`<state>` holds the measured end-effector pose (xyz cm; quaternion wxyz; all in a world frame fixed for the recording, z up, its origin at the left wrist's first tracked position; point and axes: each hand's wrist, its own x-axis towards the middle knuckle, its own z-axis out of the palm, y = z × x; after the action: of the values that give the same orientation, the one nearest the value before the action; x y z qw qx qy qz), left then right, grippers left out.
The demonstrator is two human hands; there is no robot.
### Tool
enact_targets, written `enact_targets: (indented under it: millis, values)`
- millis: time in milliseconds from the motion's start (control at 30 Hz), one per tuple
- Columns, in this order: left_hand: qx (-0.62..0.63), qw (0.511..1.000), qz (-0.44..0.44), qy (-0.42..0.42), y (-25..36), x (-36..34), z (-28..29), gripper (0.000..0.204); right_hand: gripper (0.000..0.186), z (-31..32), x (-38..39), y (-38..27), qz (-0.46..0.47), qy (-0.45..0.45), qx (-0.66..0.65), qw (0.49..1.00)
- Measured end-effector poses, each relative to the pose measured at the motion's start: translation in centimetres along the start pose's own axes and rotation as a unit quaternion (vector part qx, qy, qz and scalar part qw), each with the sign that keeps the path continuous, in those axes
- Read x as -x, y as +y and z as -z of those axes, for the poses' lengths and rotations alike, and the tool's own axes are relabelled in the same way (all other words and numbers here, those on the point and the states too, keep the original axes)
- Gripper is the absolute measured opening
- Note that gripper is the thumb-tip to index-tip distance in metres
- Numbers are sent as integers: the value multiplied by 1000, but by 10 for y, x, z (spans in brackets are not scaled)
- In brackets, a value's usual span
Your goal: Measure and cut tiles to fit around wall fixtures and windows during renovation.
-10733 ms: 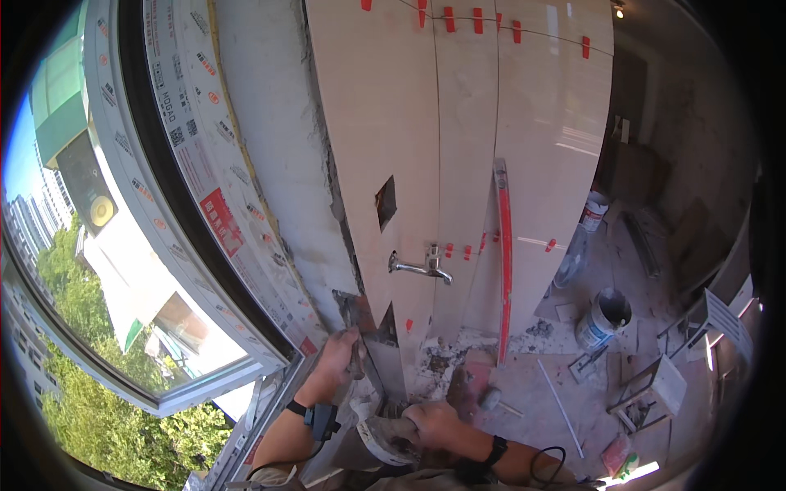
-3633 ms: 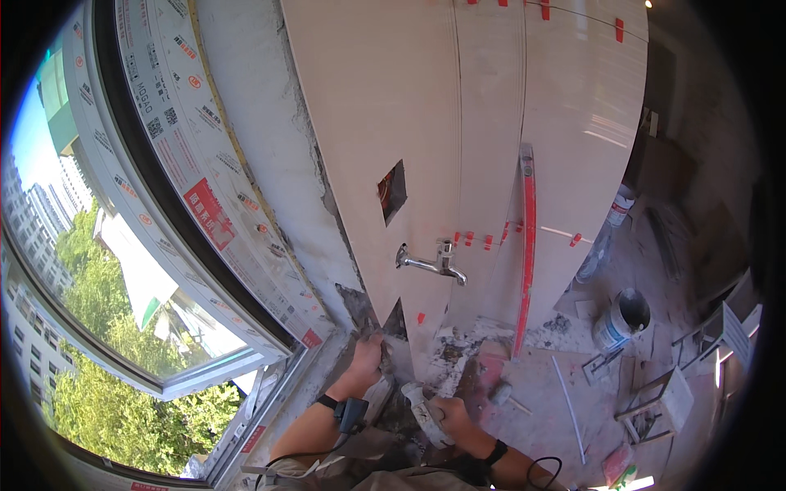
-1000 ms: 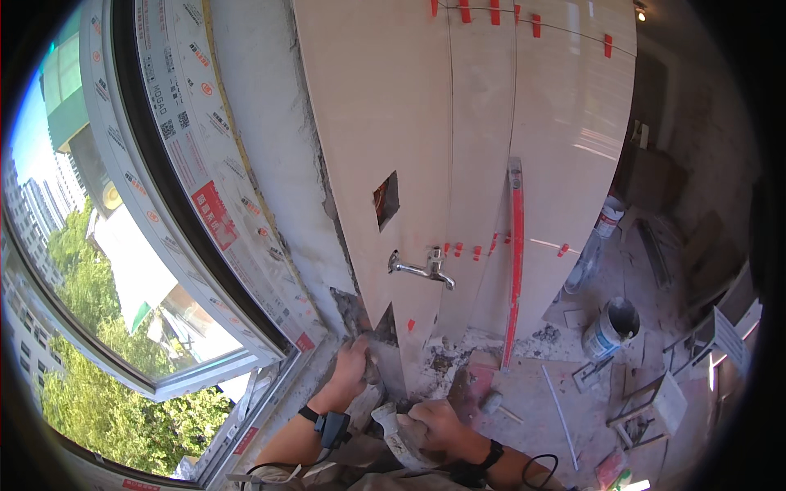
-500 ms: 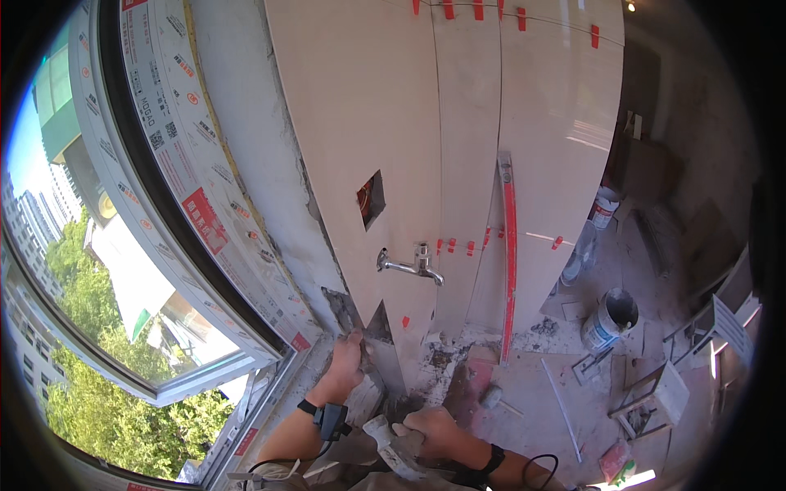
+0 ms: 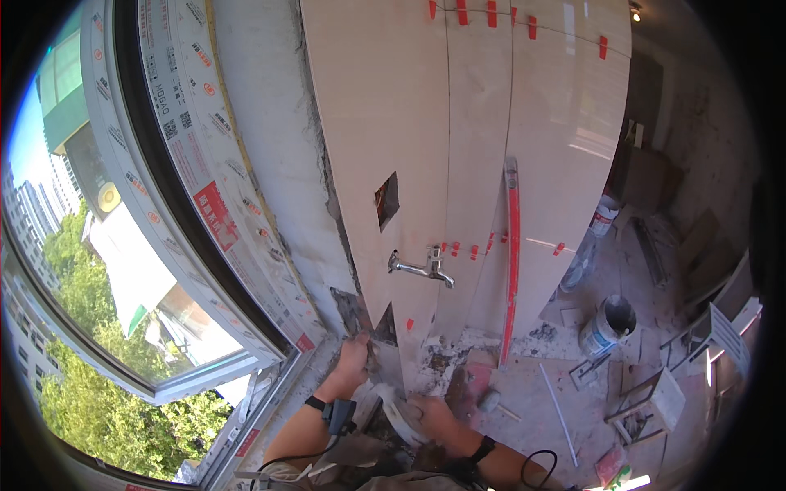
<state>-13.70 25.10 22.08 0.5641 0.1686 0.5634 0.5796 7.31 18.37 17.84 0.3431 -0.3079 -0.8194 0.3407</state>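
Note:
My left hand [image 5: 352, 364] is closed at the left edge of a low grey-beige tile piece [image 5: 390, 362], beneath a dark triangular gap in the wall. Its fingertips are partly hidden. My right hand [image 5: 432, 419] is wrapped round a pale, long object [image 5: 398, 416], blurred so that its kind does not show; its upper end is close to the tile piece. Above both hands, a chrome tap [image 5: 422, 268] sticks out of the large beige wall tiles [image 5: 360, 106]. A square cut-out [image 5: 387, 201] with wires in it sits higher up.
An open window [image 5: 196, 360] stands at the left. Red clips [image 5: 492, 15] sit along the tile joints, and a red level [image 5: 513, 262] leans on the wall. On the floor lie a mallet [image 5: 491, 401] and a white strip [image 5: 559, 413], near a bucket [image 5: 607, 327] and a stool [image 5: 651, 405].
My right hand has swung the pale object up and forward, closer to the tile piece. My left hand stays at the tile edge. The whole view has shifted slightly.

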Motion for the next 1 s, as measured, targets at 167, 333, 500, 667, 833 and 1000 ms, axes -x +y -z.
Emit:
enact_targets:
  millis: [167, 333, 500, 667, 833, 1000]
  values:
    - [-19, 999, -25, -19, -3, 3, 14, 22, 21, 20, 0, -43, 32, -7, 83, 996]
    - [-17, 999, -37, -8, 5, 6, 11, 22, 22, 25, -12, -67, 133, 56, 28, 989]
    - [-30, 999, 4, -37, 8, 0, 22, 19, 22, 29, -16, -73, 200, 73, -3, 977]
    - [-34, 998, -26, -35, 7, -3, 13, 21, 16, 6, -22, -25, 37, 4, 130, 991]
    - [-320, 917, -226, -76, -26, -56, 69, 19, 20, 13, -4, -74, 141, 17, 59, 988]
    - [-39, 997, 46, -54, -4, -29, 32, 20, 25, 2, -8, -27, 129, 79, 46, 987]
